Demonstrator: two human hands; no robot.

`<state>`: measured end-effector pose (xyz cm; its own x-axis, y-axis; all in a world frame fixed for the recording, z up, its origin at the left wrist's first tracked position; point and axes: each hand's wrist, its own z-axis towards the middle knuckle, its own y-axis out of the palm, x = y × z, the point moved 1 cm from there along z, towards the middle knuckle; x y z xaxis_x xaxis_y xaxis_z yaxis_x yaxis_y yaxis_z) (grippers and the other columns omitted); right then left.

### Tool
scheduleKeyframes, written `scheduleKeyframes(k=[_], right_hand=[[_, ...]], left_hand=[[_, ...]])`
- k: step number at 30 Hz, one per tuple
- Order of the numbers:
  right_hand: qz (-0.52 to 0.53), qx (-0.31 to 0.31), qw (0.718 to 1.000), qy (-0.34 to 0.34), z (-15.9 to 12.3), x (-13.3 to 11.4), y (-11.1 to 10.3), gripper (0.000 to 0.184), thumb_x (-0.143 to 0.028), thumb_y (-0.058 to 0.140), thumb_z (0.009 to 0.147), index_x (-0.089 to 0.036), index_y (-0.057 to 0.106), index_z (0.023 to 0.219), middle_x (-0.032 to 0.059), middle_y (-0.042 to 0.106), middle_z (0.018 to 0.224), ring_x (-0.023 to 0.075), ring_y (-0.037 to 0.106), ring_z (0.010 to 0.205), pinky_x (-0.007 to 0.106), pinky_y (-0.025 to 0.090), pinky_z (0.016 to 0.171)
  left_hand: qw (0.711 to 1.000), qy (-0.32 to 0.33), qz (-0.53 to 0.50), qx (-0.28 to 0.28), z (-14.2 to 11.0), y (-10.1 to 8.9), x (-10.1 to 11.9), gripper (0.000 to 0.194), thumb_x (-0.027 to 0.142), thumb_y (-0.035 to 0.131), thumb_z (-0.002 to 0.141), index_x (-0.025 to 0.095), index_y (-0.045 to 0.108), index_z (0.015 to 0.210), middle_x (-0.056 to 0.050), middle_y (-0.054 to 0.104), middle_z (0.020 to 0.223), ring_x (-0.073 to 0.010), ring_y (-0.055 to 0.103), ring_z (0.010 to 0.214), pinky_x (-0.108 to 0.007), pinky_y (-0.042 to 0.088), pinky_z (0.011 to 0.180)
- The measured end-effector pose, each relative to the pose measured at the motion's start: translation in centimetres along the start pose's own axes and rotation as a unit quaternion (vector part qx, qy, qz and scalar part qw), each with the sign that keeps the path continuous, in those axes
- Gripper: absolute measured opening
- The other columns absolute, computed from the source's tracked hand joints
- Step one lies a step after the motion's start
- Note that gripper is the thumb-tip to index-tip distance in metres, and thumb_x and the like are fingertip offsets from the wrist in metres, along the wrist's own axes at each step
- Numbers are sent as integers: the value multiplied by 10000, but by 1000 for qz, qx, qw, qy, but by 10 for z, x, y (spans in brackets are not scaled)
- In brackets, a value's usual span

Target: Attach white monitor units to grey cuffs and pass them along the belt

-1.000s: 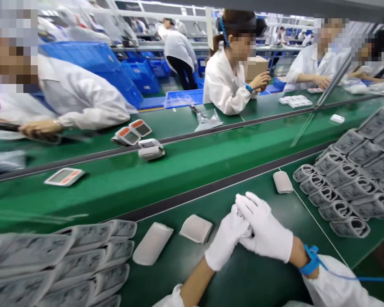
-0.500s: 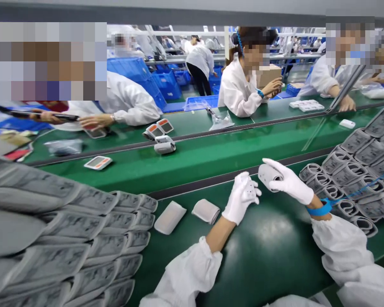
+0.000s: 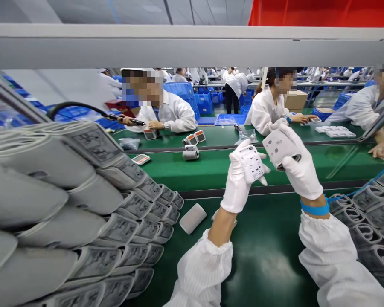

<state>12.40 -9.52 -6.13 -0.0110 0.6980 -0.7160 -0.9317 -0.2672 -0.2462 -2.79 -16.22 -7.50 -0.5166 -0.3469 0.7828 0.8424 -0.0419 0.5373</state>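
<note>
My left hand (image 3: pixel 236 183), in a white glove, is closed around a small white monitor unit (image 3: pixel 253 165). The unit's flat face with small dark slots and print points toward me. Gloved as well, my right hand (image 3: pixel 303 168) grips a rolled grey cuff (image 3: pixel 279 147) with round dark spots on its side. The cuff and the unit are held up close together over the green table, with a small gap between them. A pale rolled cuff (image 3: pixel 193 218) lies on the table left of my left wrist. Another is mostly hidden behind that wrist.
Stacked grey cuffs (image 3: pixel 99 232) rise high on the left, and more rolled cuffs (image 3: pixel 369 213) are piled at right. Beyond the dark rail, a monitor (image 3: pixel 141 159) and a cuffed monitor (image 3: pixel 191 152) sit on the green belt (image 3: pixel 166 175). Co-workers sit across; a grey beam (image 3: pixel 192 51) crosses overhead.
The view has tilted up and shifted left. Both hands have lifted and come closer together. The white unit now shows its flat face, and the cuff has turned its spotted side toward me.
</note>
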Motion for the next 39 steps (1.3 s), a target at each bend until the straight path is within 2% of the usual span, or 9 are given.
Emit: scheduleKeyframes(k=[2,4,7,13,17,22,29,33,39], right_hand=[[15,-15,1000,-5,1,-1,6,944,-711,760,844,-281,417,1611,83,423,1661,362,505,1470,485,527,1162],[4,-36,999,3,0,-2,13,916,-589,829,840,-297,430,1612,76,446,1642,361,505,1469,506,502,1189],[-33,-35,999,-6,-3,-2,22,844,-443,827,868,-316,444,1610,78,485,1592,344,519,1451,510,488,1207],[-76,1,995,-68,-3,7,41,850,-285,840,837,-336,464,1597,65,535,1541,327,555,1405,497,521,1185],[-82,11,993,-80,-3,16,45,863,-280,870,811,-358,491,1582,44,583,1499,320,589,1373,474,555,1152],[-106,38,990,-81,-7,21,47,886,-320,906,778,-332,518,1574,42,592,1515,349,589,1380,524,546,1169],[-106,19,990,-89,-6,19,52,864,-268,882,798,-322,517,1579,34,588,1522,319,602,1377,466,544,1180],[-103,-9,993,-58,-7,10,52,795,-212,818,823,-263,540,1566,54,569,1545,299,586,1406,396,543,1172],[-174,-58,983,17,-10,-4,38,735,-225,757,837,-179,568,1546,72,566,1561,288,559,1441,331,537,1151]], left_hand=[[999,33,11,30,2,-6,3,721,775,485,959,309,480,1509,-99,680,1292,-282,718,1137,-346,658,764],[997,61,7,55,4,-9,4,607,684,463,1014,340,466,1514,-81,612,1452,-292,598,1377,-413,606,1023],[990,116,9,73,7,-9,1,543,594,467,1030,352,436,1515,-73,576,1500,-280,516,1471,-474,476,1202],[974,218,22,63,13,-16,-12,513,489,632,968,333,504,1439,-68,604,1449,-313,550,1438,-514,439,1229],[963,259,51,50,16,-25,-16,490,508,650,964,362,531,1417,-55,562,1502,-347,511,1471,-572,410,1236],[951,285,112,27,21,-34,-18,548,563,656,935,349,527,1422,-68,548,1523,-378,484,1487,-600,396,1237],[950,286,124,-26,20,-42,-15,516,461,637,975,349,525,1465,-44,527,1561,-355,450,1513,-583,348,1272],[931,289,211,-68,15,-50,-9,625,462,648,960,314,463,1538,-72,463,1625,-362,401,1542,-562,336,1291],[923,169,322,-125,7,-52,-4,824,303,655,959,352,235,1666,-54,262,1751,-334,302,1605,-516,324,1316]])
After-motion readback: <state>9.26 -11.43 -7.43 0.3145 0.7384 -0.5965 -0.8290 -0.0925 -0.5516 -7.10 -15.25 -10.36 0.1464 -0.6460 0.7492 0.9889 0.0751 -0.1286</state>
